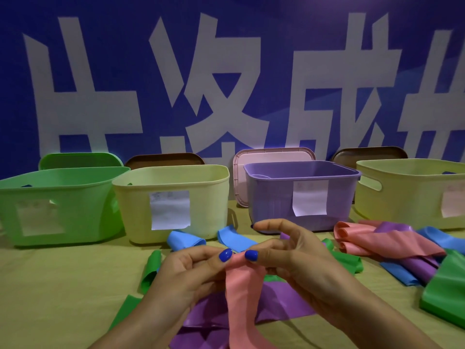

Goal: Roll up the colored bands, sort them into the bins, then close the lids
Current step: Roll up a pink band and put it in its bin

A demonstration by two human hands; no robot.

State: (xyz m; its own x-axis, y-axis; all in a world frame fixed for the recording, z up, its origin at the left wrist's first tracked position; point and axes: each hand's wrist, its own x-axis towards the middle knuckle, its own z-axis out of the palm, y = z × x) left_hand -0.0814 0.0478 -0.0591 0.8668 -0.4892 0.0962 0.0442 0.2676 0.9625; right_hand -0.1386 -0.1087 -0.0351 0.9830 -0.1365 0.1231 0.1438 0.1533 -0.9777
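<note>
head view: i see four open bins in a row at the back, green bin (pixel 50 205), cream bin (pixel 176 197), purple bin (pixel 302 195), another cream bin (pixel 412 192). loose bands lie on the table (pixel 63 285). my left hand (pixel 186 273) and right hand (pixel 297 260) both pinch the top of the pink band (pixel 241 293), near the table's front, over a purple band (pixel 281 303).

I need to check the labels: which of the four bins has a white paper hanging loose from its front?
The purple bin, third from the left; its paper curls off.
</note>
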